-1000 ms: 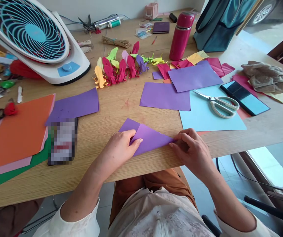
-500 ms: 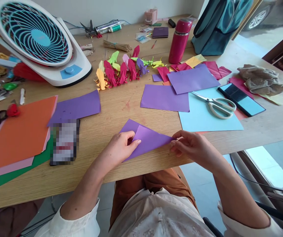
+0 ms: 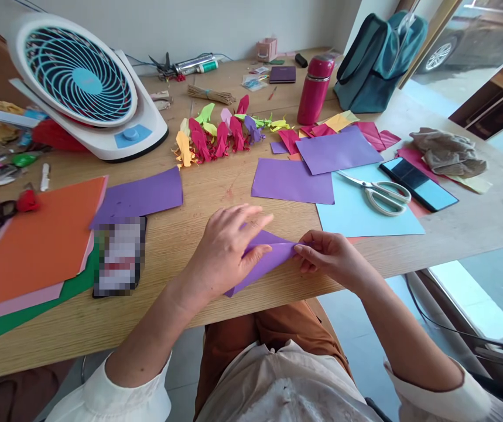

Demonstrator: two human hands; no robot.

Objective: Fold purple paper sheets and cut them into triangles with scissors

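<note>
A folded sheet of purple paper (image 3: 273,253) lies near the front edge of the wooden table, its right end narrowing to a point. My left hand (image 3: 233,249) rests over the left part of it, fingers stretched out and apart, hiding that side of the fold. At the pointed end, my right hand (image 3: 324,255) pinches the paper between thumb and fingers. Beyond my hands lie two flat purple sheets (image 3: 293,181), one overlapping the other. White-handled scissors (image 3: 385,193) rest on a light blue sheet (image 3: 369,223) to the right.
A white fan (image 3: 146,138) stands at the back left. Folded paper figures (image 3: 220,140) sit mid-table, near a pink bottle (image 3: 315,91) and a teal bag (image 3: 376,64). Orange paper (image 3: 40,240) and a blurred-out phone-like object (image 3: 119,258) lie left; a phone (image 3: 420,181) lies right.
My left hand has gone from pinching the fold to lying spread over the paper. My right hand has shifted slightly left onto the pointed end. The view has tilted a little.
</note>
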